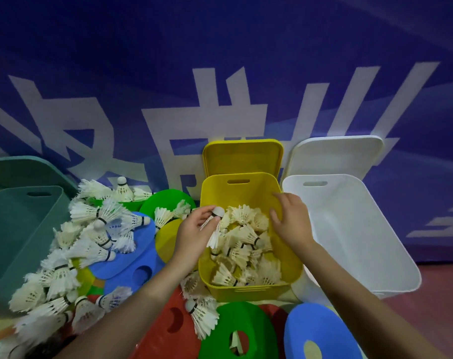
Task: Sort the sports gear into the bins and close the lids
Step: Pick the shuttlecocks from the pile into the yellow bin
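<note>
A yellow bin (251,291) stands in the middle, holding several white shuttlecocks. My left hand (194,231) holds one shuttlecock (216,226) by its cork end at the bin's left rim, feathers hanging down. My right hand (290,216) hovers over the bin's right side with relaxed, spread fingers and holds nothing. A heap of shuttlecocks (85,242) lies on the floor to the left, on top of flat coloured discs (140,255). The yellow lid (242,156) leans upright behind the bin.
A green bin (18,229) stands open at the left and a white bin (362,242) at the right, its white lid (336,154) leaning on the blue banner wall. Red, green and blue discs (243,330) lie in front.
</note>
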Available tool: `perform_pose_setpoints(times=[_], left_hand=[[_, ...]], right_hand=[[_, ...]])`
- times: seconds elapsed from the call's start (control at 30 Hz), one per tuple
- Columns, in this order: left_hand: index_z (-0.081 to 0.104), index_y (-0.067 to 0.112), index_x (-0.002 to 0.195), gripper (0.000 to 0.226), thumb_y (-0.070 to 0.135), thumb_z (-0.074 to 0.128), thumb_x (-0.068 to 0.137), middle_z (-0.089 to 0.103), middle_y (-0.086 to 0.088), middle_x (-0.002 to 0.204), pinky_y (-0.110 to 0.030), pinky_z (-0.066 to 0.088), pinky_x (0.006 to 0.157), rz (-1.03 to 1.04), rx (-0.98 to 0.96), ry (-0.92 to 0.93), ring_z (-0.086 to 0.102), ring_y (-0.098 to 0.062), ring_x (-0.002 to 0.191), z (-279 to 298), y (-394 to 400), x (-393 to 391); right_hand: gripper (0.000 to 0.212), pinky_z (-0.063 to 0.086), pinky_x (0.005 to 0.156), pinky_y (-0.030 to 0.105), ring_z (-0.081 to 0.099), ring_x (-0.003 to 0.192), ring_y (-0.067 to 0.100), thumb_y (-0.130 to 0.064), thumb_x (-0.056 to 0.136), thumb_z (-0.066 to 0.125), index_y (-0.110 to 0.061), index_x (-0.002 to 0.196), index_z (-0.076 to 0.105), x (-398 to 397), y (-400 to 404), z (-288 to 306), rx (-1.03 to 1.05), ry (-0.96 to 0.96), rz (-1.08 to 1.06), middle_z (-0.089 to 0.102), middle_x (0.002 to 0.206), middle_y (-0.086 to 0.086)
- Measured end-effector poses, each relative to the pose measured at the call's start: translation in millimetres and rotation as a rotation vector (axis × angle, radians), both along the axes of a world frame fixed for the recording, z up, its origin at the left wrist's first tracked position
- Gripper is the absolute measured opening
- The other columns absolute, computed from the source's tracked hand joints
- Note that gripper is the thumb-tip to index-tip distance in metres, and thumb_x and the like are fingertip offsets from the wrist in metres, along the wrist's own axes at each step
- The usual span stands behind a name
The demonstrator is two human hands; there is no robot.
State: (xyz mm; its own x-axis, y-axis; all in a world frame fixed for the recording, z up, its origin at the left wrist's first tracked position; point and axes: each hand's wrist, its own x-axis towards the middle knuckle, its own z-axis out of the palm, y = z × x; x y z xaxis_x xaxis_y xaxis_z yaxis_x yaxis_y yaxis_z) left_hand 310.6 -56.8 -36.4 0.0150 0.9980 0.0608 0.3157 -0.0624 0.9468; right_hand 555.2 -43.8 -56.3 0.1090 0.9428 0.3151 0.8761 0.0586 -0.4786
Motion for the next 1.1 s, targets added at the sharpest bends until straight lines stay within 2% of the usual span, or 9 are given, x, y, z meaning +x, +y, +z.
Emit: perform_pose_setpoints(times=[0.1,0.17,0.3,0.43,0.57,0.67,0.77,0.93,1.1], left_hand=[[0.061,0.028,0.116,0.026,0.024,0.064,0.090,0.062,0.010,0.110,-0.018,0.046,0.085,-0.056,-0.022,0.052,0.056,-0.002,0.102,-6.0,16.6,18.1],[0.060,0.026,0.118,0.028,0.027,0.063,0.091,0.062,0.007,0.112,-0.020,0.045,0.083,-0.098,-0.047,0.115,0.056,-0.006,0.104,-11.1,29.1,29.7],[0.059,0.025,0.120,0.031,0.036,0.061,0.091,0.061,0.003,0.117,-0.024,0.043,0.081,-0.187,-0.087,0.246,0.055,-0.011,0.108,-22.1,58.9,50.4],[0.057,0.022,0.125,0.033,0.032,0.058,0.093,0.059,-0.004,0.124,-0.029,0.044,0.084,-0.220,-0.111,0.366,0.054,-0.018,0.114,-42.0,92.5,70.3],[0.053,0.019,0.130,0.036,0.032,0.054,0.096,0.057,-0.006,0.130,-0.034,0.047,0.085,-0.294,-0.148,0.518,0.054,-0.024,0.117,-72.0,116.7,82.2],[0.048,0.017,0.136,0.042,0.031,0.051,0.097,0.053,-0.010,0.136,-0.037,0.043,0.097,-0.439,-0.185,0.748,0.048,-0.027,0.124,-106.5,121.8,75.0],[0.053,0.021,0.133,0.037,0.031,0.047,0.098,0.054,-0.011,0.130,-0.035,0.037,0.099,-0.507,-0.106,0.925,0.043,-0.028,0.122,-128.9,121.0,70.5],[0.055,0.020,0.130,0.036,0.031,0.040,0.100,0.050,-0.008,0.133,-0.035,0.037,0.098,-0.465,0.006,0.898,0.038,-0.027,0.124,-115.8,120.7,82.6],[0.055,0.019,0.129,0.033,0.027,0.047,0.098,0.050,-0.007,0.131,-0.035,0.035,0.100,-0.368,0.091,0.645,0.042,-0.026,0.124,-65.5,113.8,77.5]], right_hand=[[0.048,0.038,0.100,0.040,0.046,0.124,0.031,-0.022,0.096,0.049,-0.011,0.141,0.040,16.6,-8.0,-10.3,-0.116,0.163,-0.123,0.051,0.134,0.013],[0.047,0.036,0.101,0.034,0.046,0.126,0.027,-0.022,0.098,0.045,-0.013,0.144,0.036,19.1,-13.9,-20.0,-0.192,0.243,-0.086,0.049,0.137,0.013],[0.040,0.037,0.099,0.029,0.050,0.123,0.023,-0.019,0.099,0.044,-0.017,0.139,0.044,20.4,-16.3,-29.0,-0.180,0.371,-0.105,0.052,0.136,0.007],[0.038,0.038,0.095,0.025,0.053,0.119,0.018,-0.021,0.099,0.044,-0.021,0.137,0.047,20.7,-15.8,-33.1,-0.168,0.421,-0.130,0.055,0.132,0.003],[0.035,0.041,0.091,0.020,0.052,0.105,0.004,-0.024,0.100,0.042,-0.026,0.134,0.049,20.6,-16.9,-34.4,-0.147,0.484,-0.139,0.055,0.127,-0.003],[0.035,0.043,0.090,0.021,0.049,0.101,0.002,-0.023,0.100,0.042,-0.026,0.133,0.049,21.8,-15.6,-37.7,-0.143,0.503,-0.137,0.055,0.126,-0.002],[0.035,0.042,0.089,0.020,0.049,0.101,0.003,-0.022,0.099,0.041,-0.026,0.133,0.049,22.6,-14.2,-38.7,-0.150,0.514,-0.136,0.055,0.126,-0.003],[0.035,0.043,0.089,0.020,0.048,0.100,0.002,-0.022,0.100,0.042,-0.025,0.134,0.049,21.0,-13.6,-37.9,-0.142,0.481,-0.144,0.055,0.126,-0.003],[0.036,0.040,0.090,0.021,0.053,0.109,0.010,-0.026,0.099,0.042,-0.026,0.134,0.048,22.2,-16.0,-34.4,-0.165,0.400,-0.153,0.057,0.126,-0.001]])
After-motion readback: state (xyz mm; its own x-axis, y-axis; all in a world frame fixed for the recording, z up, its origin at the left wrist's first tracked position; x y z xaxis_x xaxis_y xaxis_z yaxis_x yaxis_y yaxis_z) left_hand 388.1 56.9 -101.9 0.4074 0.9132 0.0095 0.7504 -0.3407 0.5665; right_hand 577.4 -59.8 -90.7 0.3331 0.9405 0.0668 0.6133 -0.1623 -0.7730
